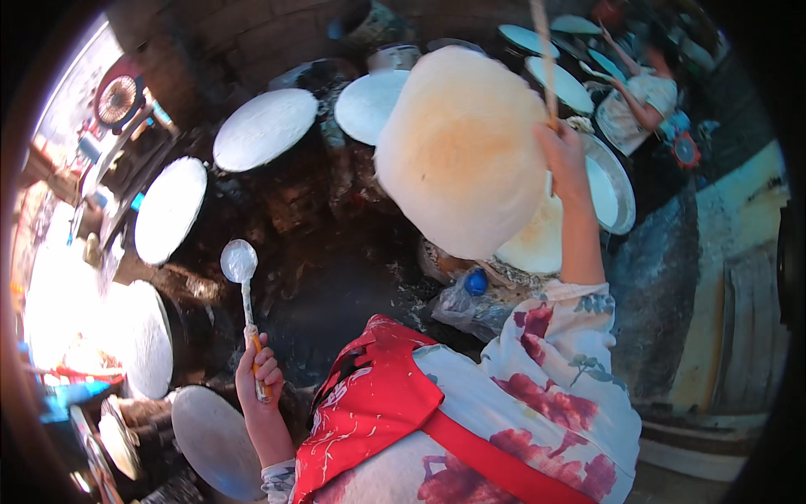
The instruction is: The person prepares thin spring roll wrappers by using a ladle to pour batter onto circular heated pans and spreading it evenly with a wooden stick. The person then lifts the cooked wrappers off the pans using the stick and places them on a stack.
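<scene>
In my left hand (pixel 262 378), closed round its yellow handle, a ladle (pixel 239 262) points upward, its bowl and stem coated in white batter. My right hand (pixel 561 155) is raised and closed on a long thin wooden stick (pixel 544 59) that rises past the top of the picture. Beside those fingers hangs a large, thin round flatbread (pixel 462 151), white with a browned middle; its edge meets my hand. Whether my fingers pinch the bread too is hard to see. Under it, a stack of similar flatbreads (pixel 537 239) shows partly.
Round white griddles curve around me, among them one at the back left (pixel 264 130) and one at the left (pixel 170 210). A white basin (pixel 621 189) is on the right. A fan (pixel 117 99) stands far left. A co-worker (pixel 642 101) reaches toward other griddles at the far right.
</scene>
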Demonstrator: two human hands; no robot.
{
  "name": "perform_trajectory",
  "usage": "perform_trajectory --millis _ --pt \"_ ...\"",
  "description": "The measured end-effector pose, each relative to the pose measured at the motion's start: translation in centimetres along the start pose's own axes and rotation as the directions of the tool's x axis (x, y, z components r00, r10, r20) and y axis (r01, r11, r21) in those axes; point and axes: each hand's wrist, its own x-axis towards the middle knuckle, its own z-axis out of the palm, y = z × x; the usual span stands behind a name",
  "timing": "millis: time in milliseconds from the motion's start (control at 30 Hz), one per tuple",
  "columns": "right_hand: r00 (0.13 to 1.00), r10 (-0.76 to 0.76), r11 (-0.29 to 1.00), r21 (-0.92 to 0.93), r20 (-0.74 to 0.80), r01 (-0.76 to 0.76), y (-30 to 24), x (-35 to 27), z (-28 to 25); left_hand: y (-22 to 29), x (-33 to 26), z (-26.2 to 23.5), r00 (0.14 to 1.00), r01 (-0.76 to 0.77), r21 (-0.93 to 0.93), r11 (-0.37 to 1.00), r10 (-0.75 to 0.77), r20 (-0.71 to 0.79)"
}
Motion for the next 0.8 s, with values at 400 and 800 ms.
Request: perform_trajectory --millis 400,800 --pt "0.697 0.232 0.807 -0.266 -0.678 -0.527 36.2 -14.8 -24.2 -1.5 11.1 6.8 0.97 0.226 0.16 0.961 -0.208 -0.124" --pt "0.973 0.194 0.643 -0.732 -0.127 -0.224 25.9 -1.4 -6.7 -3.7 9.8 7.1 0.991 -0.011 0.0 1.0 0.011 -0.131"
